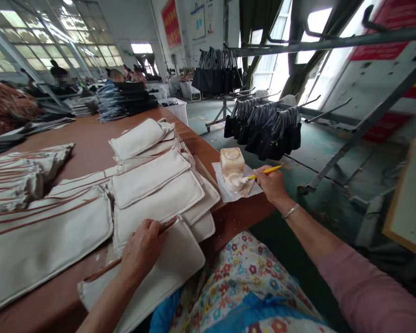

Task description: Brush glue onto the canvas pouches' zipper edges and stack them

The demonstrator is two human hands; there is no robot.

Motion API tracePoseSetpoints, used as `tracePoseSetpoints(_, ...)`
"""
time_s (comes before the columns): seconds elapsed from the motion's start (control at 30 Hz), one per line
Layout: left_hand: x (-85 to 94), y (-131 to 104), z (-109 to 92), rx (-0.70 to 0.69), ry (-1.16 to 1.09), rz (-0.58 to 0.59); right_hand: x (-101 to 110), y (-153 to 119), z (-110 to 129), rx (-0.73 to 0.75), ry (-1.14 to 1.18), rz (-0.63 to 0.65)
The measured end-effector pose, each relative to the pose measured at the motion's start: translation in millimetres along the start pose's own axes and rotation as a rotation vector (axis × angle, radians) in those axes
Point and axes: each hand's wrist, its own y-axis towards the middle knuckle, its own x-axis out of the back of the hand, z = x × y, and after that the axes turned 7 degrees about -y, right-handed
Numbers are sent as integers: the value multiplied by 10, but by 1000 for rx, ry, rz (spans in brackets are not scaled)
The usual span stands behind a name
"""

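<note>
My left hand grips the brown-trimmed upper edge of a cream fabric piece, which lies at the table's near edge and partly over my lap. My right hand pinches a thin yellow stick, like a brush handle. Its far end touches white paste in a low, smeared container; the tip itself is hidden in the paste. Behind that stands a yellowish square tub, and a white sheet lies under both at the table's corner. Overlapping cream pieces lie beyond my left hand.
More cream pieces with brown edging cover the left of the brown table. Dark stacked goods stand at its far end. Black bags hang on a metal rack to the right. People sit in the background.
</note>
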Motion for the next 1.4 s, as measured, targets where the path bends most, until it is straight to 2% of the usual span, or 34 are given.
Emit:
tracePoseSetpoints(0.1, 15, 18, -65, 41, -38, 75, -228, 96, -121, 41, -83, 20)
tracePoseSetpoints(0.2, 85, 12, -114, 16, -90, 135, -348, 160, -162, 76, -161, 38)
tracePoseSetpoints(0.27, 204, 0, -157, -41, -132, 118, -347, 178, -166, 88, -200, 28)
tracePoseSetpoints(0.33, 359, -2, -213, -73, -163, 40, -298, 159, -158, 102, -224, 15)
tracePoseSetpoints(0.4, 497, 25, -271, -56, -166, -13, -222, 100, -139, 130, -239, 20)
tracePoseSetpoints(0.47, 566, 83, -314, -11, -181, 10, -132, 13, -115, 168, -251, 47)
tracePoseSetpoints(0.57, 520, 199, -332, 23, -300, 73, -4, -105, -93, 211, -268, 68)
tracePoseSetpoints(0.63, 441, 270, -329, 36, -412, 83, 45, -142, -97, 225, -268, 27)
tracePoseSetpoints(0.73, 370, 341, -337, 77, -603, 87, 49, -139, -128, 228, -242, -9)
tracePoseSetpoints(0.83, 392, 354, -374, 138, -820, 111, 20, -137, -122, 221, -236, 45)
tracePoseSetpoints(0.93, 421, 322, -432, 194, -985, 143, 19, -204, 37, 210, -215, -7)
tracePoseSetpoints(1.0, 402, 294, -471, 214, -1042, 139, 28, -298, 262, 176, -96, -33)
tracePoseSetpoints(1.1, 340, 264, -514, 214, -1043, 113, 7, -489, 705, 114, 200, 98)
tracePoseSetpoints(1.2, 309, 242, -538, 194, -1006, 97, -85, -672, 1079, 170, 327, 238)
tracePoseSetpoints(1.3, 335, 200, -557, 145, -1024, 133, -235, -776, 1238, 286, 311, 301)
tracePoseSetpoints(1.4, 378, 134, -575, 127, -1065, 196, -357, -779, 1232, 415, 263, 332)
